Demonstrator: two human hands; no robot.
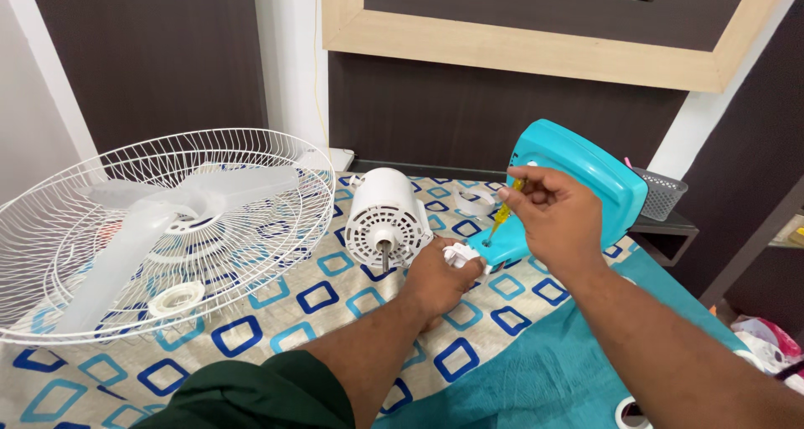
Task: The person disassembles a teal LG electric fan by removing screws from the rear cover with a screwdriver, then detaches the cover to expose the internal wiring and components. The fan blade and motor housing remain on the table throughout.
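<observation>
1. Dark green fabric (260, 391) bunches at the near edge of the bed, with a turquoise cloth (536, 370) spread beside it over a patterned bedsheet (335, 299) of blue and teal squares.
2. At centre, the right hand (557, 215) is closed around a slim yellow-handled screwdriver (505, 211), held nearly upright so its tip bears down on the turquoise plastic fan housing (578, 182) near its lower lip.
3. Just beside it, the left hand (440, 274) is curled shut on a small white plastic piece (465, 253), pressed against the foot of the housing, seemingly to steady it against the push of the tool.
4. Touching that hand's far side, a white cylindrical fan motor (385, 220) lies on its side, its bare shaft pointing toward the camera.
5. A small roll of clear tape (477, 201) sits on the sheet between motor and housing, toward the bed's far edge.
6. Well apart, over the bed's left edge, a white wire fan guard (276, 195) lies dished upward, cradling the translucent white fan blades (151, 220) and a white plastic ring (176, 297).
7. Beyond the bed's far right corner, a grey mesh basket (662, 195) rests on a dark shelf (670, 226).
</observation>
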